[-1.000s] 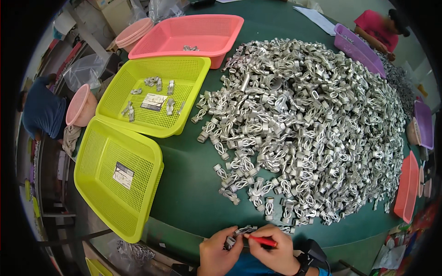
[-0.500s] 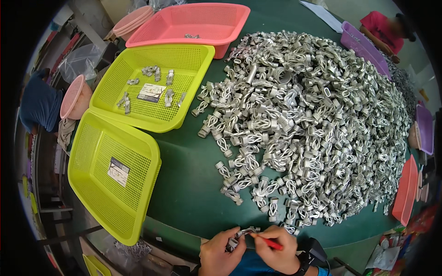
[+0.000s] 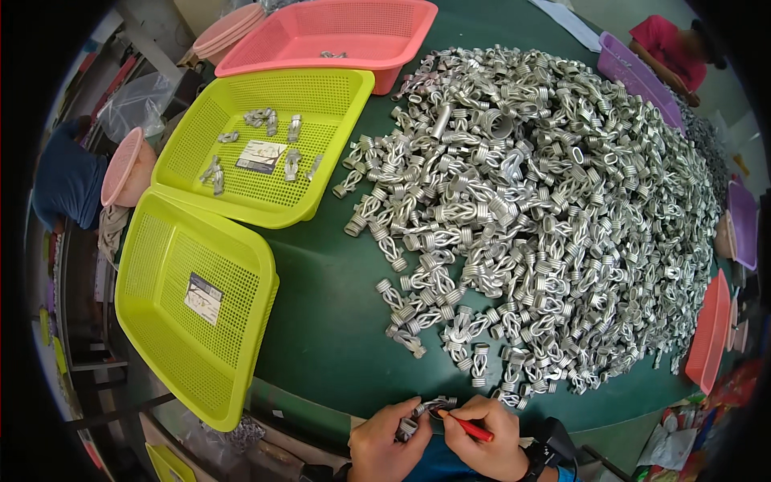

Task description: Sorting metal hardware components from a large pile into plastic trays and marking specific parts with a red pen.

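My left hand point(image 3: 384, 443) is closed around a silver twisted-metal fitting point(image 3: 438, 403) at the table's near edge. Ribbed ends and looped strands show beyond my fingers; the rest is hidden by them. My right hand point(image 3: 491, 447) pinches a slim red pen-shaped tool point(image 3: 472, 429), its thin tip against or right beside the fitting. Just beyond both hands, a heap of similar fittings point(image 3: 554, 233) covers much of the green table point(image 3: 321, 321). A few loose ones lie along the heap's near edge.
On the left, a yellow-green basket point(image 3: 261, 321) tilts at the table edge beside another yellow-green basket point(image 3: 341, 136) holding several fittings. Behind them stands a pink basket point(image 3: 418, 28). A purple basket point(image 3: 642, 76), a person in red point(image 3: 671, 52) and an orange-red basket point(image 3: 707, 337) are at right.
The view has shifted slightly. Both hands keep nearly the same place and hold, with the red tool still at the fitting.
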Demonstrator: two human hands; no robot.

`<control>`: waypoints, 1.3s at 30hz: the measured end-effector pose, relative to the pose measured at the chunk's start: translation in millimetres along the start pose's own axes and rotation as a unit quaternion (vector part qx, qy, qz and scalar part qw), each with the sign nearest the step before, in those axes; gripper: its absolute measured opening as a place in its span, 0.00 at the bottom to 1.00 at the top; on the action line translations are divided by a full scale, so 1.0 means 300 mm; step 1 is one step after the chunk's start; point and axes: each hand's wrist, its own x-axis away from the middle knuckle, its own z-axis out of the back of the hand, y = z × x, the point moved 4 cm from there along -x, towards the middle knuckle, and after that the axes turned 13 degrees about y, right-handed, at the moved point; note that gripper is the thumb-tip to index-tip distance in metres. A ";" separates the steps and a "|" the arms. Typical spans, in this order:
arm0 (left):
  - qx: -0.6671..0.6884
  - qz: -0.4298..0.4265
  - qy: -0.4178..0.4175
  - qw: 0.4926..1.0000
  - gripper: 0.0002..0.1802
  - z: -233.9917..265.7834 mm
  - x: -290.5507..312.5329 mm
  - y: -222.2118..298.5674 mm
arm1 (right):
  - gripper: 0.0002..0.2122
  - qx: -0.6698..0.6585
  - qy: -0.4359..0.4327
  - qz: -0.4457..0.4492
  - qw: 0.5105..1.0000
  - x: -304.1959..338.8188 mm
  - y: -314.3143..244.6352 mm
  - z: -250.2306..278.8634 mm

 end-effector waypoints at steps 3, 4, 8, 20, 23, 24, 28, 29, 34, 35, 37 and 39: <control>0.000 -0.009 0.003 1.000 0.10 0.000 -0.002 0.003 | 0.07 -0.003 0.004 -0.008 1.000 0.009 0.013 -0.007; -0.002 -0.019 0.005 1.000 0.10 0.000 -0.003 0.005 | 0.07 -0.003 0.004 -0.008 1.000 0.007 0.011 -0.011; 0.002 -0.023 0.003 1.000 0.11 0.000 -0.003 0.003 | 0.06 -0.002 -0.001 0.006 1.000 0.010 0.008 -0.007; -0.004 0.019 -0.018 1.000 0.11 -0.001 0.001 -0.005 | 0.02 0.018 0.017 -0.020 0.999 -0.019 -0.009 0.042; -0.003 0.006 -0.016 1.000 0.11 -0.003 -0.003 0.002 | 0.08 0.013 0.007 -0.020 1.000 -0.014 -0.009 0.008; -0.004 0.006 -0.016 1.000 0.11 -0.002 -0.003 0.000 | 0.08 0.012 0.006 -0.021 1.000 -0.012 -0.003 0.002; -0.006 0.003 -0.018 1.000 0.11 0.000 -0.005 0.005 | 0.09 -0.008 -0.013 0.022 1.000 -0.005 0.005 -0.014; -0.010 -0.003 -0.018 1.000 0.11 0.000 -0.006 0.007 | 0.08 -0.014 -0.017 0.025 0.999 -0.005 0.005 -0.018; -0.010 -0.004 -0.020 1.000 0.11 0.001 -0.005 0.008 | 0.08 -0.017 -0.025 0.019 0.999 0.001 0.010 -0.024; -0.010 -0.007 -0.020 1.000 0.11 0.001 -0.005 0.008 | 0.08 -0.014 -0.024 0.024 0.999 -0.001 0.007 -0.024; -0.013 -0.010 -0.019 1.000 0.11 0.002 -0.002 0.008 | 0.08 -0.011 -0.023 0.029 0.999 -0.005 0.002 -0.025; -0.015 -0.013 -0.018 1.000 0.11 0.002 0.001 0.008 | 0.09 -0.007 -0.018 0.035 0.999 -0.006 -0.003 -0.025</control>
